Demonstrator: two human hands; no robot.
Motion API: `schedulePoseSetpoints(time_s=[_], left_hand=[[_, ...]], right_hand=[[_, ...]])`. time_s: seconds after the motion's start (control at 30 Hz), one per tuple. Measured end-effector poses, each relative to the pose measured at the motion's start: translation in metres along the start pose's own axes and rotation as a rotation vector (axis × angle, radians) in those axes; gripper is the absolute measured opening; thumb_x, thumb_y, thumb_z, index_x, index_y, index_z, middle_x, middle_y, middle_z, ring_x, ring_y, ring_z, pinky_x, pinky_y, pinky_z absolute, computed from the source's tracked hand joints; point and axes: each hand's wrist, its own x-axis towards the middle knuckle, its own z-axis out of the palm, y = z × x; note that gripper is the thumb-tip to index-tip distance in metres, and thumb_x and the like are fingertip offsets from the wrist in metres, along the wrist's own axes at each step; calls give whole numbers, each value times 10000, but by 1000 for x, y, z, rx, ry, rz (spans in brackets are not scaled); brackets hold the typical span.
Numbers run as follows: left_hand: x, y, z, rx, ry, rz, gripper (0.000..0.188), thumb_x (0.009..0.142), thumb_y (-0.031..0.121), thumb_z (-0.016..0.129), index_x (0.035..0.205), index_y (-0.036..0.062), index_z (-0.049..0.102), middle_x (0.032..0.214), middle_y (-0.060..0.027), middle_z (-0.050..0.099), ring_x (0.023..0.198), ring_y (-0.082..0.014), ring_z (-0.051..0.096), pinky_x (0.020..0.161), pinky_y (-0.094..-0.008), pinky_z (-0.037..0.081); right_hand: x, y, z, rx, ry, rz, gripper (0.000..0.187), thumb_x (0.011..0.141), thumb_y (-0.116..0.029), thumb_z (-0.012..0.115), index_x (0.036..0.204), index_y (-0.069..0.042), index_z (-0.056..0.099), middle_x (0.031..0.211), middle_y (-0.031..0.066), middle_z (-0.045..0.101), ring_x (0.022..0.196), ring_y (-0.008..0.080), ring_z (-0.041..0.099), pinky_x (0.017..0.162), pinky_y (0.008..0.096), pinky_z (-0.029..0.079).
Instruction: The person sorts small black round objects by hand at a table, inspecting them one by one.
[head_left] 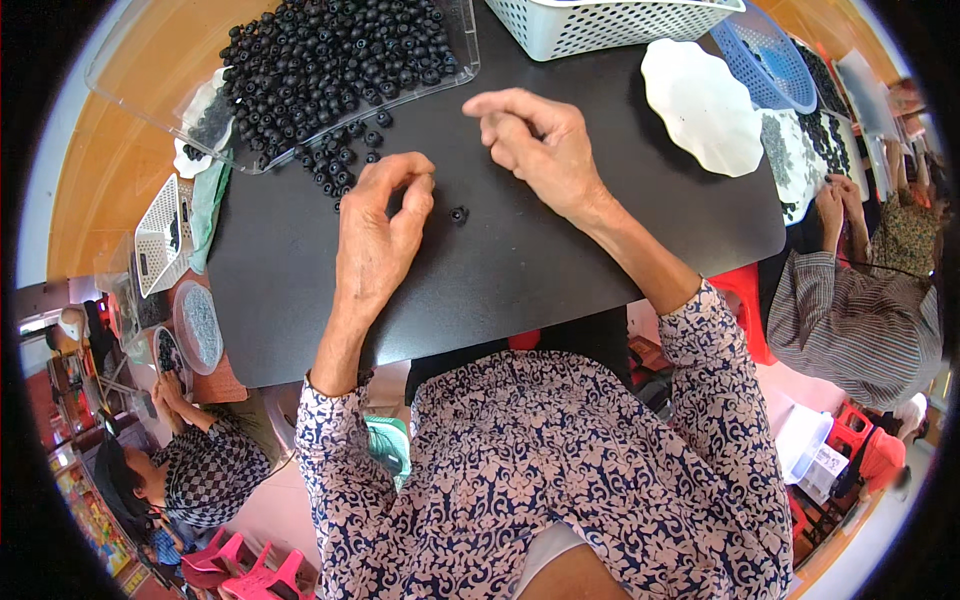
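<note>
My left hand (380, 230) hovers low over the dark table, its thumb and index finger bent toward each other in a pinch. Whatever is between those fingertips, if anything, is too small to make out. Opposite it, my right hand (540, 150) is raised with the index finger reaching left and the other fingers curled in. I cannot make out anything held there. A single black round part (459, 215) with a hole in its middle lies between the hands. Many similar black parts (335, 75) fill a clear plastic tray (475, 45), and several have spilled past its front edge beside my left hand.
A white wavy-edged plate (700, 105) lies to the right, near a white basket (610, 28) and a blue basket (770, 60). A white slotted basket (165, 235) stands at the left. Co-workers sit on both sides, with a striped sleeve (815, 280) at the right.
</note>
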Motion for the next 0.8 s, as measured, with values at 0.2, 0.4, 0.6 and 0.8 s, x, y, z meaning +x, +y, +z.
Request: schedulePoseSetpoints(time_s=[0.2,0.4,0.6,0.8], left_hand=[[-15,9,9,543,-154,384,263,752,97,703,985,5,624,766,-111,540,870,-297,525,809,-379,436],[-7,0,5,164,-177,39,167,821,92,640,965,10,623,819,-90,623,849,-206,579,816,-318,442],[-5,-10,3,-896,-191,-311,225,954,177,546,993,-23,642,867,-64,645,815,-129,595,809,-291,484],[-4,-16,9,-953,-203,-300,216,950,184,558,990,-12,639,893,-67,636,847,-131,594,808,-295,483]], right_hand=[[1,-9,-4,26,45,125,203,916,-42,514,1018,-6,685,714,-15,579,607,34,492,523,194,423],[-1,-2,3,-204,-195,-40,178,870,-131,653,1006,-22,687,714,-32,547,644,36,472,587,218,416],[-3,-10,3,-289,-277,-59,263,773,-107,745,1020,-40,685,722,-16,548,669,74,488,610,254,423],[-3,-8,7,-302,-280,-158,289,756,-91,747,1036,-53,686,718,5,539,659,102,511,607,261,434]])
